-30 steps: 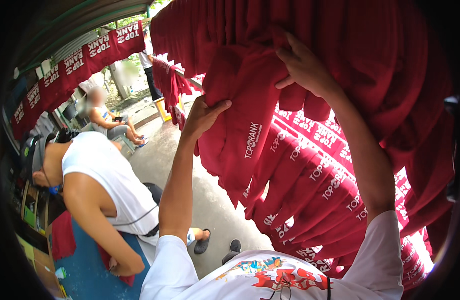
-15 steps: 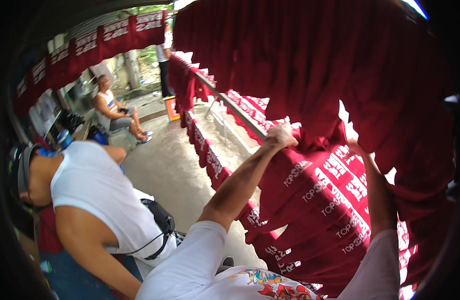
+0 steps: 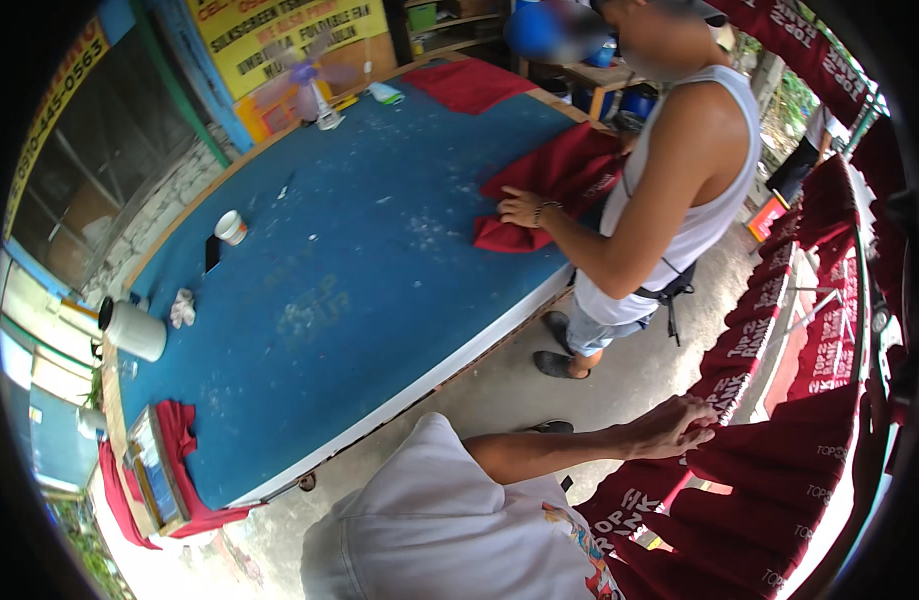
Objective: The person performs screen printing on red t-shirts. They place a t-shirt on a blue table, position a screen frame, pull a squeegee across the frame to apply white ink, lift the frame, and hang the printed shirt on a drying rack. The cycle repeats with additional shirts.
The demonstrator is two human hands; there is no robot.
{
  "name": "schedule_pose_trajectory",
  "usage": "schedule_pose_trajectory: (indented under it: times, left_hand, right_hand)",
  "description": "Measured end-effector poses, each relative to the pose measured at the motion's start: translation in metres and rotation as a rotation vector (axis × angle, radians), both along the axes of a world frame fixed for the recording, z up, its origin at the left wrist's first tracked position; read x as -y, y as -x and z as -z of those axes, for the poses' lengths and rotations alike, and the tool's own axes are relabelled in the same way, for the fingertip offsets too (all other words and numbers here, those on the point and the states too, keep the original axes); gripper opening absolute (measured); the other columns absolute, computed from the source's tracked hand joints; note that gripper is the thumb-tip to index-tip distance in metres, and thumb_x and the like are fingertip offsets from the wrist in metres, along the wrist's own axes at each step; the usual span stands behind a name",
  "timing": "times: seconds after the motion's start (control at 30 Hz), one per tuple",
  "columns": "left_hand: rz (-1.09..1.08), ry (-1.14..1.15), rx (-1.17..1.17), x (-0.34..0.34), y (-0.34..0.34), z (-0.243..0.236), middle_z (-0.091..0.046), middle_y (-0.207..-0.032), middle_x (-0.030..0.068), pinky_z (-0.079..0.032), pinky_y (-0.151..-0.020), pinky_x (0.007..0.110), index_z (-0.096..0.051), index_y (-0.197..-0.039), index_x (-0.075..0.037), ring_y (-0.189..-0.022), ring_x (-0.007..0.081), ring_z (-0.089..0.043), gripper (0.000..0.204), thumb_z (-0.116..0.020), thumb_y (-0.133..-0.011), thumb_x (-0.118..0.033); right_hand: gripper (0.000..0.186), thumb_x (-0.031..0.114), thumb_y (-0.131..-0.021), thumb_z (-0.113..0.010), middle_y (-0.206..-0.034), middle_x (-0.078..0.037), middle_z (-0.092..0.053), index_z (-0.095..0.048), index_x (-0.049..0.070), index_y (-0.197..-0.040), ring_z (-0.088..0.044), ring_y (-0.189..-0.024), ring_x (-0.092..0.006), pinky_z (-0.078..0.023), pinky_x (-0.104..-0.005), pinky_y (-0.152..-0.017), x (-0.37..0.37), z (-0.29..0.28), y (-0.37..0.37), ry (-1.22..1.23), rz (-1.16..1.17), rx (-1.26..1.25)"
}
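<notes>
My left hand [image 3: 667,428] reaches out to the right from a white sleeve. Its fingers are apart and loosely bent, with nothing seen in them. Just beyond and below it hang maroon printed cloths [image 3: 769,460] in a row, their white lettering showing. I cannot tell whether the fingertips touch the cloth. My right hand is out of the picture. Across the floor, a co-worker in a white sleeveless top [image 3: 694,170] stands at a large blue table [image 3: 369,290]. That person's hand presses on a folded maroon cloth [image 3: 549,185] at the table's edge.
On the table stand a white cup [image 3: 231,228], a dark phone [image 3: 212,253], a white tub lying on its side [image 3: 137,330] and a small fan [image 3: 314,95]. A framed screen [image 3: 159,468] rests at the near left corner. Another maroon cloth [image 3: 464,84] lies at the far end.
The view has swung left, from the hanging cloths to the blue table. My left hand has come off the rail and cloth it was at. My right hand has gone from view.
</notes>
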State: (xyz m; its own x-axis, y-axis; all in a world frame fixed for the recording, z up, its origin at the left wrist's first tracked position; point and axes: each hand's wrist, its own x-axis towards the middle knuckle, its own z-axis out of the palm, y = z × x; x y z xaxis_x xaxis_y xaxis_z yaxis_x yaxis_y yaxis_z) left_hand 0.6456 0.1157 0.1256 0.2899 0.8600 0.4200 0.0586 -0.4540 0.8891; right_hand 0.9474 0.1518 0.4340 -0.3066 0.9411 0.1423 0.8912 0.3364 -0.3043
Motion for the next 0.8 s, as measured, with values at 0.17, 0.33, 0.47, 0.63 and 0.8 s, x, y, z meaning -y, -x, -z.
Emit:
schedule_pose_trajectory:
  times: [0.17,0.33,0.47,0.63,0.8]
  left_hand:
    - [-0.334,0.322,-0.118,0.171,0.159,0.076,-0.073,-0.080,0.0122,-0.056,-0.069,0.039,-0.070,-0.100,0.002,-0.071,0.0238,-0.070,0.016,-0.076,-0.098,-0.013]
    - [-0.780,0.449,-0.079,0.329,0.279,0.086,-0.073,-0.078,0.0085,-0.057,-0.067,0.035,-0.072,-0.100,0.001,-0.069,0.0180,-0.069,0.013,-0.076,-0.100,-0.012]
    - [-1.110,0.450,-0.083,0.444,0.350,0.064,-0.076,-0.085,0.0092,-0.057,-0.070,0.034,-0.072,-0.110,0.001,-0.074,0.0151,-0.070,0.020,-0.074,-0.105,-0.018]
    - [-1.524,0.545,-0.208,0.604,0.417,0.027,-0.075,-0.084,0.0104,-0.057,-0.072,0.036,-0.074,-0.110,0.000,-0.076,0.0181,-0.071,0.016,-0.069,-0.106,-0.015]
    - [-1.739,0.590,-0.416,0.775,0.492,0.002,-0.077,-0.101,0.0126,-0.059,-0.080,0.038,-0.075,-0.108,-0.003,-0.089,0.0245,-0.076,0.013,-0.066,-0.102,-0.009]
  right_hand:
    - [0.055,0.031,-0.113,-0.061,-0.162,-0.016,-0.054,-0.050,0.006,-0.160,-0.054,-0.147,-0.0310,-0.040,-0.0436,-0.124,-0.022,0.066,0.130,0.156,-0.212,-0.075]
    - [0.051,0.013,-0.105,-0.068,-0.141,-0.019,-0.066,-0.057,0.008,-0.154,-0.063,-0.131,-0.0308,-0.050,-0.0450,-0.112,-0.002,0.116,0.292,0.320,-0.556,-0.038]
    - [0.048,0.011,-0.103,-0.070,-0.130,-0.016,-0.068,-0.060,0.008,-0.150,-0.065,-0.124,-0.0267,-0.052,-0.0411,-0.106,0.046,0.163,0.418,0.427,-0.830,-0.093]
    - [0.053,0.027,-0.105,-0.071,-0.140,-0.022,-0.066,-0.057,0.001,-0.149,-0.064,-0.131,-0.0331,-0.051,-0.0435,-0.110,0.163,0.222,0.573,0.646,-1.109,-0.081]
    - [0.078,0.059,-0.106,-0.062,-0.168,-0.024,-0.042,-0.046,0.007,-0.162,-0.039,-0.156,-0.0437,-0.029,-0.0563,-0.128,0.327,0.308,0.695,0.434,-1.129,-0.079]
